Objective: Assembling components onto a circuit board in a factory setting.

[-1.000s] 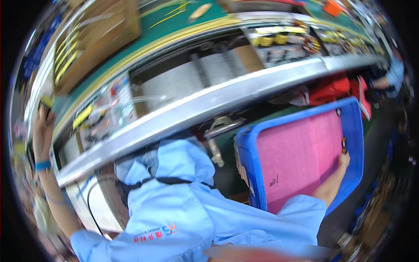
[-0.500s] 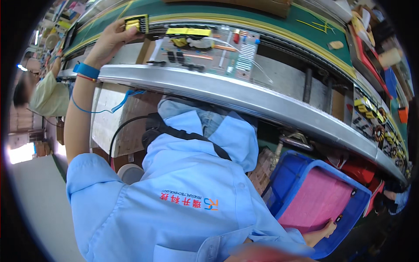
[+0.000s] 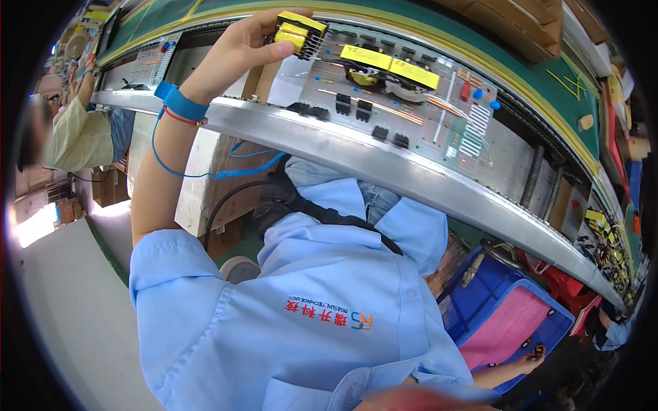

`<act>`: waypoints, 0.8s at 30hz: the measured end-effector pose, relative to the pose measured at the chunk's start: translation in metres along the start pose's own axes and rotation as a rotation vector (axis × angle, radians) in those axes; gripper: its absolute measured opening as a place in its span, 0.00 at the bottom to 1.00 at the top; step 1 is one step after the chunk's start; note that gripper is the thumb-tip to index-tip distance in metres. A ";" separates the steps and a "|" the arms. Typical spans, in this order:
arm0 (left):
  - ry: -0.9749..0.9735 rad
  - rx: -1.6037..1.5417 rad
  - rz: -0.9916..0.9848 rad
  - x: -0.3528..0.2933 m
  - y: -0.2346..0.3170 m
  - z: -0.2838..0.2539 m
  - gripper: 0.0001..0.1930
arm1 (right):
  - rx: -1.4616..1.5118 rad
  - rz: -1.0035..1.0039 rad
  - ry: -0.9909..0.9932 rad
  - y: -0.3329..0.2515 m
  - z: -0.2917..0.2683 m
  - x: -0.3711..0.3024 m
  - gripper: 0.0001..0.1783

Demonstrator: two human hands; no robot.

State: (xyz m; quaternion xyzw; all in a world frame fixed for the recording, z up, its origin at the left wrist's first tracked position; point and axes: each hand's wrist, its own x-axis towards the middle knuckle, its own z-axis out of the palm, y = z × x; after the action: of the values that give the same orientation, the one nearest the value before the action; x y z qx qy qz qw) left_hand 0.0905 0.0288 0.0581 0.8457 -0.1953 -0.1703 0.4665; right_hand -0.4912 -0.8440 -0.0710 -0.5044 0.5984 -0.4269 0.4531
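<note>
My left hand [image 3: 240, 55] is closed around the edge of a transformer [image 3: 296, 34] with yellow tape, a black bobbin and metal pins. Just right of it, on the rail line, lies a circuit board [image 3: 384, 123] carrying two yellow-topped transformers [image 3: 387, 66], black parts and white wires. The held transformer hovers at the board's upper left corner; whether they touch I cannot tell. At lower right, my right hand [image 3: 526, 363] is over the blue bin [image 3: 548, 301], closed on a small dark part [image 3: 538, 352] with a coppery tint, its exact kind too small to make out.
The metal rail [image 3: 329, 130] runs across in front of me. A blue coiled cord [image 3: 250, 168] hangs from my left wristband [image 3: 179, 103]. Pink foam [image 3: 510, 325] lines the bin. More yellow and copper-coloured components [image 3: 606, 250] sit at far right. Another person [image 3: 82, 140] works at left.
The view has shifted, and the board appears farther right. My left hand moved right with the transformer. My right hand, earlier low over the pink foam, now shows a small dark part in its fingers.
</note>
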 end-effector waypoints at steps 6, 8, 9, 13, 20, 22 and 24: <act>-0.065 -0.105 0.040 0.007 -0.003 0.002 0.34 | 0.361 -0.135 -0.358 -0.111 0.077 -0.074 0.25; -0.056 -0.082 0.041 0.007 -0.005 -0.001 0.34 | 0.434 -0.167 -0.430 -0.147 0.130 -0.116 0.26; -0.060 -0.092 0.040 0.007 -0.006 -0.001 0.33 | 0.471 -0.186 -0.465 -0.166 0.153 -0.146 0.26; -0.062 -0.098 0.021 0.005 -0.007 -0.001 0.31 | 0.422 -0.204 -0.658 -0.210 0.227 -0.229 0.30; -0.103 0.255 0.149 0.010 0.012 -0.005 0.31 | 0.183 -0.331 -1.269 -0.219 0.332 -0.321 0.45; -0.113 0.359 0.167 0.010 0.024 -0.003 0.31 | -0.003 -0.348 -1.484 -0.213 0.355 -0.345 0.50; -0.135 0.454 0.194 0.017 0.031 0.005 0.32 | -0.145 -0.318 -1.571 -0.207 0.377 -0.390 0.47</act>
State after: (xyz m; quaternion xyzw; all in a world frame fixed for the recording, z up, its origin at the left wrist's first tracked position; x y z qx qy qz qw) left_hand 0.0978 0.0018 0.0802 0.8927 -0.3397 -0.1326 0.2648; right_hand -0.0478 -0.5044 0.0879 -0.7646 0.0518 0.0331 0.6416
